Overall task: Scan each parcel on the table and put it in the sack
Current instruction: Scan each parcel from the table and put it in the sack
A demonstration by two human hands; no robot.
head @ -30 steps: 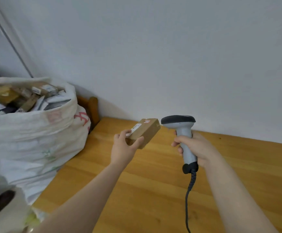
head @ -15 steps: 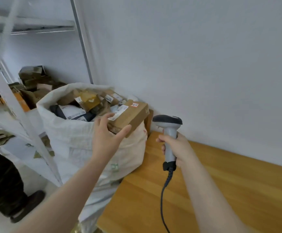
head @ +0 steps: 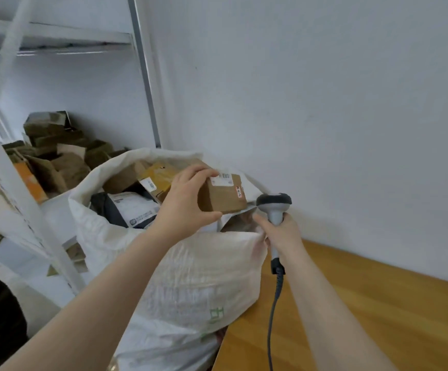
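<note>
Far left: white metal rack [head: 27, 210] stacked with crumpled brown cartons [head: 57, 156]. Centre: bulging white woven sack [head: 190, 277], open-mouthed and heaped with cardboard and plastic-wrapped packets; just above that mouth, a small rectangular brown cardboard parcel [head: 224, 195], smooth-sided, with a white barcode label and a red-edged sticker on top, gripped at its left end by the left hand [head: 182, 207], fingers over the top, thumb underneath. Right: right hand [head: 281, 234] wrapped round the grey handle of a dark-headed scanner [head: 274, 203], upright beside the sack's rim, with its cable [head: 272, 317] trailing down over a glossy wooden table [head: 378, 317].
</note>
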